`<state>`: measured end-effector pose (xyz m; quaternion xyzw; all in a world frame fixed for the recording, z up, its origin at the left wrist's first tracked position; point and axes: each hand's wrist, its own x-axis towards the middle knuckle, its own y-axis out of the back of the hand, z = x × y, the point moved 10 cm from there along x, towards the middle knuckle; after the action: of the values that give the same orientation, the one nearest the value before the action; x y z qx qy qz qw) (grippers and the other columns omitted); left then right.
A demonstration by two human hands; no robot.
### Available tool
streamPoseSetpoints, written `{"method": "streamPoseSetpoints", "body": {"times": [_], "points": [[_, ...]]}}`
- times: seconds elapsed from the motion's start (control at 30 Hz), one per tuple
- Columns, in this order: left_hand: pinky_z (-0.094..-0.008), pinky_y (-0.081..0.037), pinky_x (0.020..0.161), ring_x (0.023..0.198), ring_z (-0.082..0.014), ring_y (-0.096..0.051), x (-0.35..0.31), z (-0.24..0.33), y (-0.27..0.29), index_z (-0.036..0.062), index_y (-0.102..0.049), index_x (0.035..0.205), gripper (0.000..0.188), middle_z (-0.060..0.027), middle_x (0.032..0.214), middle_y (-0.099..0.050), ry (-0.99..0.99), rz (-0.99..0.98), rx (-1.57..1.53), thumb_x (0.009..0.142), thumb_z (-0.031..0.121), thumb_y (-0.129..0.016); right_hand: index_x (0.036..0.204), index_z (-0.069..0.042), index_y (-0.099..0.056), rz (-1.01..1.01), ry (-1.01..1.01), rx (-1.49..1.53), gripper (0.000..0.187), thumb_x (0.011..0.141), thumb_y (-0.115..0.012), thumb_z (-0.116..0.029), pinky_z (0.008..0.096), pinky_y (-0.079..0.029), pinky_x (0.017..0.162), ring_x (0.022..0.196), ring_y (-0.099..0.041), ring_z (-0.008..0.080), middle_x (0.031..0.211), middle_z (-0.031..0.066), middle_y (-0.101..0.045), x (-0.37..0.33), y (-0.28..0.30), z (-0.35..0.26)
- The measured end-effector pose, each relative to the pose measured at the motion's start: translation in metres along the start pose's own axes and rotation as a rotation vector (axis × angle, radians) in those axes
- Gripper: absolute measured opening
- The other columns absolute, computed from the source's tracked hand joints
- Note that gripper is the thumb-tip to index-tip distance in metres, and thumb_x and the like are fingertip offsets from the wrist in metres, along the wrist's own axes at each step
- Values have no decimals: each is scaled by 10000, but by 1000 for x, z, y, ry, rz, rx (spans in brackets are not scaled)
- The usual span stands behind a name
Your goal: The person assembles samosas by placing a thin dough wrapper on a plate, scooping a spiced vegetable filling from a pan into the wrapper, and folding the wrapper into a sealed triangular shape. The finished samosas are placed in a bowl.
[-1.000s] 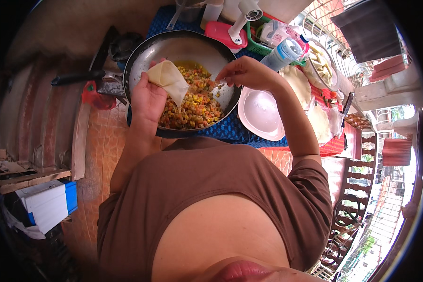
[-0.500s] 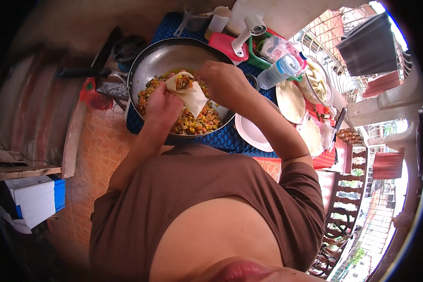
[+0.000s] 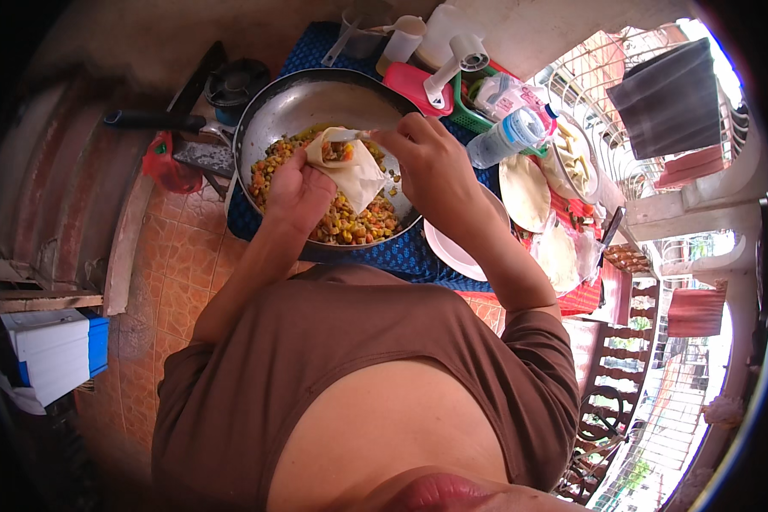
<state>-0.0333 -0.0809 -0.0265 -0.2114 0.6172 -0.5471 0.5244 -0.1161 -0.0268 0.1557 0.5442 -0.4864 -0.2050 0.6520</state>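
Observation:
Over a wide metal wok (image 3: 316, 96), my left hand (image 3: 295, 194) is closed round a pale, thin wrapper (image 3: 360, 181) folded into a cone, its pointed flap hanging down to the right. Diced vegetable filling (image 3: 339, 152) shows in the cone's mouth. My right hand (image 3: 427, 158) pinches the handle of a spoon (image 3: 346, 135); the bowl end meets the upper edge of the wrapper and is partly hidden. Below both hands, more of the diced yellow, orange and green vegetable mix (image 3: 358, 227) lies in the wok.
The wok's black handle (image 3: 152, 121) sticks out left, near a burner (image 3: 237, 84) and a red plastic bag (image 3: 165, 167). To the right are a pale pink bowl (image 3: 454, 249), round wrappers (image 3: 525, 193), a water bottle (image 3: 509, 138) and a bowl of pale rolls (image 3: 577, 164). A red-lidded container (image 3: 415, 87) stands behind.
My right hand has shifted slightly right and turned, so the spoon now shows at the wrapper's mouth. My left hand still holds the wrapper in nearly the same place.

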Motion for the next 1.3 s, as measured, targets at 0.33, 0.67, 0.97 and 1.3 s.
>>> {"method": "streamPoseSetpoints", "body": {"times": [0.33,0.67,0.97,1.3], "points": [[-429,-356,1082,1215,-272,-480,-4,-7,-8,-40,-415,1256,391,-176,1286,-502,68,-81,27,1033,224,-233,976,-82,-694,32,20,16,343,686,-591,70,352,-485,748,837,-573,256,868,74,-563,1,3,0],[-437,-366,1078,1196,-263,-494,-4,-4,-9,-19,-435,1243,343,-152,1256,-520,76,-115,13,1007,226,-386,913,-81,-710,-134,-50,283,189,764,-624,-3,371,-477,711,796,-604,284,813,97,-596,-4,27,30],[-408,-409,1040,1157,-250,-534,-14,-19,-27,4,-454,1220,309,-150,1230,-557,172,-292,122,1000,216,-414,946,-105,-700,-199,-1,267,226,776,-620,19,370,-459,693,794,-590,277,832,87,-581,1,11,36],[-360,-418,1016,1138,-225,-549,-20,-24,-34,46,-467,1177,233,-148,1226,-561,89,-313,292,959,123,-502,896,-92,-693,-245,91,236,150,791,-620,-13,389,-452,705,793,-578,289,804,92,-569,19,-3,30]]}}
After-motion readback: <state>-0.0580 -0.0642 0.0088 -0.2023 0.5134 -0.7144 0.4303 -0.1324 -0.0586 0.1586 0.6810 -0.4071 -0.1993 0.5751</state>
